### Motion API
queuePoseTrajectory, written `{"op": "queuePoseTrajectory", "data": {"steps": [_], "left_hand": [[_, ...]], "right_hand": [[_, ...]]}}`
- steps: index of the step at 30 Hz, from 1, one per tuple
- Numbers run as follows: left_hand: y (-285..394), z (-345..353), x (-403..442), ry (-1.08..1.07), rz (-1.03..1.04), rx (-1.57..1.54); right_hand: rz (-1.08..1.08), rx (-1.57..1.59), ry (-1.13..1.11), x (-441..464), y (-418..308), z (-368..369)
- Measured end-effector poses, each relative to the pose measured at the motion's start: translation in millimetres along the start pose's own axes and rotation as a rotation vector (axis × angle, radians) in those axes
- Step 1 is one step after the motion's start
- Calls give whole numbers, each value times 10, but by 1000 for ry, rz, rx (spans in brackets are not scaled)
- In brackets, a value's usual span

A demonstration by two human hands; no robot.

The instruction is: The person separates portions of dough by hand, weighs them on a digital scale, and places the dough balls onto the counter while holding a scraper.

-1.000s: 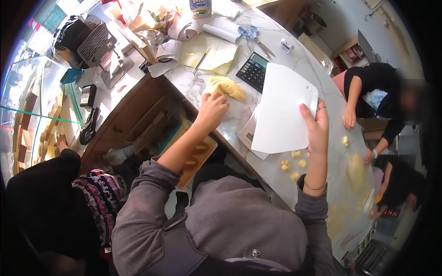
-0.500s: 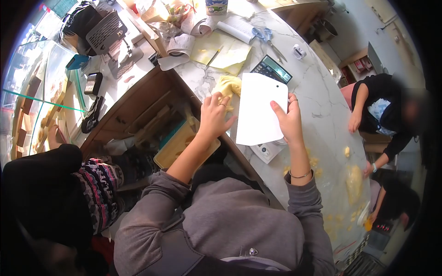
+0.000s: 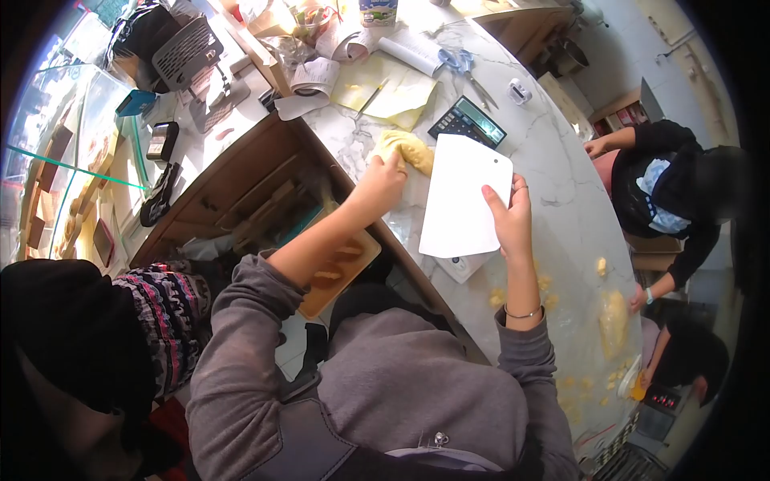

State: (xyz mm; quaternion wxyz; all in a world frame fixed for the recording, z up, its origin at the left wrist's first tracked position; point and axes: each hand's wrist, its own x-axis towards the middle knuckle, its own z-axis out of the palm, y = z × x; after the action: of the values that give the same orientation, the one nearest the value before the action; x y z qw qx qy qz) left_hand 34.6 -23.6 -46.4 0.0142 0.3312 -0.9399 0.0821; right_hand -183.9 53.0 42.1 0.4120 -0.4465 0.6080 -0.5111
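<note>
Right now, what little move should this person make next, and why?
I'd probably bring an edge of the white sheet to the yellow dough: the right hand already grips the sheet, the left hand is at the dough, and small yellow pieces lie on the counter, so cutting seems plausible.

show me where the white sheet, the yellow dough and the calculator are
white sheet (image 3: 460, 196), head view, middle of its flat face
yellow dough (image 3: 414, 150), head view, middle of the lump
calculator (image 3: 469, 122), head view, middle of its visible face
</note>
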Motion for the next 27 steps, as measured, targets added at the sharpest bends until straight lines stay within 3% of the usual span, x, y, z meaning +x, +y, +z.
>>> {"op": "queuePoseTrajectory", "data": {"steps": [3,7,8,16,27], "left_hand": [[-172,-176,-156,324,-366,-938],[-11,-35,-423,608,-804,-1341],[25,-56,-493,551,-865,-1442],[145,-85,-644,444,-997,-1303],[230,-59,-624,421,-1022,-1296]], "right_hand": [[4,15,10,15,-31,-32],[-6,22,-10,69,-43,1],[-36,-25,-27,87,-24,39],[-338,-363,-240,103,-119,731],[-346,-869,-491,108,-182,1110]]}}
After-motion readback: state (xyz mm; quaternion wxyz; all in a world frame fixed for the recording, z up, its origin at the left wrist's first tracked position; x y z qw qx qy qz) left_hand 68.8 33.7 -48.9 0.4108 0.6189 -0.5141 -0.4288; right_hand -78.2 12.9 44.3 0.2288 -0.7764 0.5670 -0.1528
